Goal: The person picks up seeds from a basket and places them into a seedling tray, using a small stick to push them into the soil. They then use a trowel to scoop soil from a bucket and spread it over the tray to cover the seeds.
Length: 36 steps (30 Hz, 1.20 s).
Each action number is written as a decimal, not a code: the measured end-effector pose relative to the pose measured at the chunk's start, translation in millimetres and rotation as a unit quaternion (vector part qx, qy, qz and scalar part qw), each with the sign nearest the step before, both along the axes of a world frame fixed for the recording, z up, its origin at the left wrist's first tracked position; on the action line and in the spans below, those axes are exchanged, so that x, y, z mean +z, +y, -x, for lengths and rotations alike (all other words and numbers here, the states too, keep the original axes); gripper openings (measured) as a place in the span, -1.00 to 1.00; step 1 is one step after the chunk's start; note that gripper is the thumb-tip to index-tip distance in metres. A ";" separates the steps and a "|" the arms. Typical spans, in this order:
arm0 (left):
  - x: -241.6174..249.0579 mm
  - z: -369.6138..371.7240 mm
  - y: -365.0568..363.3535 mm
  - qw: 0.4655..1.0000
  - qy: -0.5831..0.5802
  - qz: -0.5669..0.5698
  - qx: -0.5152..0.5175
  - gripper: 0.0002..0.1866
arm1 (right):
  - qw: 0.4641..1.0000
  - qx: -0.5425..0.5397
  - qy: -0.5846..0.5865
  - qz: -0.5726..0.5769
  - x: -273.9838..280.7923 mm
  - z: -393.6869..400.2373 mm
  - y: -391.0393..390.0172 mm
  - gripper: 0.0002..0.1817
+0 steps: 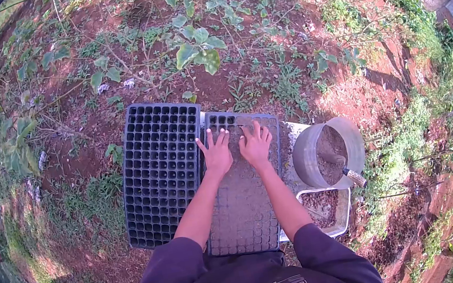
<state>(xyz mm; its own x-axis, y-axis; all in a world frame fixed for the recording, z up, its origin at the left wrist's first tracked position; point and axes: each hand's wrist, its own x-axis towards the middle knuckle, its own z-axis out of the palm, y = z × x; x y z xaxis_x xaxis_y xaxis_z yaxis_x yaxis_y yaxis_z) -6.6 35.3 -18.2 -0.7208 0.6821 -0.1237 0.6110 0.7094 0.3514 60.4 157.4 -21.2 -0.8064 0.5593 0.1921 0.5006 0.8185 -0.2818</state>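
Both my hands rest on a black seedling tray (247,210) whose cells are mostly covered with brown soil (239,184). Near its far left part lies my left hand (216,154), fingers spread over the soil. My right hand (256,145) is on the far right part, its fingers apart and touching the soil. A few cells at the tray's far left corner show as dark, unfilled holes. Directly left stands a second seedling tray (164,170) with bare black cells.
At the right, a round metal container (307,158) holds soil and a trowel (355,177) with its handle over the rim. Below it sits a white rectangular basin (343,215) with brown material inside. Leafy plants (199,50) grow just beyond the trays.
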 end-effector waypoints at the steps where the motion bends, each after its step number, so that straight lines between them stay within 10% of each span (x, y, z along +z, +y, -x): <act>1: -0.2 0.3 -0.2 1.000 0.000 0.001 0.000 -0.36 | 1.000 0.000 -0.002 0.000 -1.5 1.0 -0.1 -0.57; 36: 0.9 -0.8 -0.1 1.000 -0.002 0.006 0.008 -0.37 | 0.998 0.014 -0.065 -0.014 -0.8 13.3 10.1 -0.60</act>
<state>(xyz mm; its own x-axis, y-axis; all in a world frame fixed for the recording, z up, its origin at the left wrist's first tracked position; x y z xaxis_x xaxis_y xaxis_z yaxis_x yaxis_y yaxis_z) -5.8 35.2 -17.3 -0.7312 0.6687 -0.1349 0.5976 0.7233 0.3461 47.2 167.5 -22.0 -0.8410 0.5315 0.1008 0.5077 0.8398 -0.1923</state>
